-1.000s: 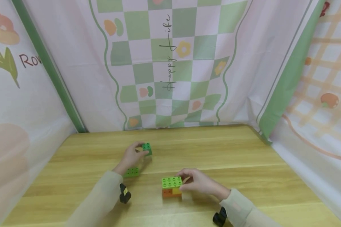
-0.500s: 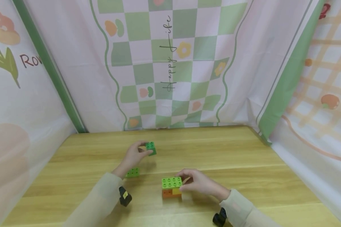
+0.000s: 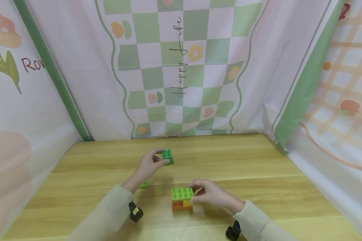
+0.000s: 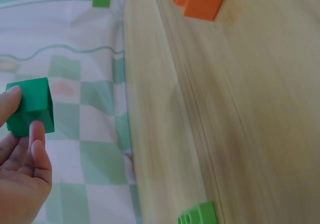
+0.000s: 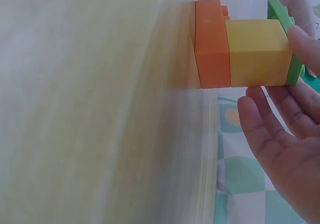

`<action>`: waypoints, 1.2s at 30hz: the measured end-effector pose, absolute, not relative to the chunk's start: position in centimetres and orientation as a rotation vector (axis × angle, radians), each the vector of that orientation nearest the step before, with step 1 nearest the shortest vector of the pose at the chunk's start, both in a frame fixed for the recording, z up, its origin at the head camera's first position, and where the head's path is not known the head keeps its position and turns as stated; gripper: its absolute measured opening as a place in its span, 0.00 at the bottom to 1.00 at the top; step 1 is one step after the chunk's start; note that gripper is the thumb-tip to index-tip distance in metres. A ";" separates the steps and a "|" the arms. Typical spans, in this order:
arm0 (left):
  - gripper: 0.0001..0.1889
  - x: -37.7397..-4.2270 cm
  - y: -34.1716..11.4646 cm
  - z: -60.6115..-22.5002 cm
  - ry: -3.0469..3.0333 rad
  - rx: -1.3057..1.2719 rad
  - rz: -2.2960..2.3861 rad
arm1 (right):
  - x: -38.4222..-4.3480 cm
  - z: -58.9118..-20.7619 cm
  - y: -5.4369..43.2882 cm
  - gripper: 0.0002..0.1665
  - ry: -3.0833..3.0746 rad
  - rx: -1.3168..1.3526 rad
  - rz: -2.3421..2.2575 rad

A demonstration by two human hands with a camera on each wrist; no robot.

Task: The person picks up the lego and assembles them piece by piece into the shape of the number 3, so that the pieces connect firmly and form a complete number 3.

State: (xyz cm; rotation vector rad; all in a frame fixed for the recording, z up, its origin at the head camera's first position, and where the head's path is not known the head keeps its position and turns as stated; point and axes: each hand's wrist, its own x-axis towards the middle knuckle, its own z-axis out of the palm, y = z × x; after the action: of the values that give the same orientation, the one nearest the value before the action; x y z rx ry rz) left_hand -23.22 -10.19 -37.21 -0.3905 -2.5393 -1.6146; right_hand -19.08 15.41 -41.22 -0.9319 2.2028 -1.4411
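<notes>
My left hand (image 3: 149, 165) pinches a dark green toy building block (image 3: 168, 157) with studs on top, held above the table between thumb and fingers. In the left wrist view the thumb lies across one face of that green block (image 4: 32, 104). My right hand (image 3: 212, 193) grips a small stack from its right side. That stack has an orange block (image 5: 211, 44) at the bottom, a yellow block (image 5: 257, 51) over one end of it, and a flat light green plate (image 3: 182, 193) on top. The stack rests on the table.
Another light green studded piece (image 3: 143, 184) lies on the wooden table (image 3: 244, 160), partly hidden behind my left wrist. A patterned curtain (image 3: 181, 67) hangs along the table's back edge. Black wrist cameras (image 3: 135, 212) are strapped to both sleeves.
My left hand has carried the dark green block to the right, and its forearm now covers more of the loose light green piece. The right hand and the stack stay in place.
</notes>
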 end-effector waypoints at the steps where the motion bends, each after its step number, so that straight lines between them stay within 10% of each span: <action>1: 0.24 -23.1 -10.1 -37.1 -2.539 -0.400 -1.614 | -19.1 -41.2 15.4 0.22 2.203 -0.930 -1.438; 36: 0.25 -19.5 -7.7 -37.0 -2.582 -0.656 -1.640 | -19.0 -41.1 15.5 0.22 2.223 -0.914 -1.423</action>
State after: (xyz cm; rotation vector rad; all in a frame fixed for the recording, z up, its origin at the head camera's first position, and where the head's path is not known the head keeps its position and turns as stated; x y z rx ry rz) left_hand -19.53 -7.66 -36.95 -0.6556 -2.5820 -1.6401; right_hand -18.98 15.49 -41.12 -0.9141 2.2231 -1.4226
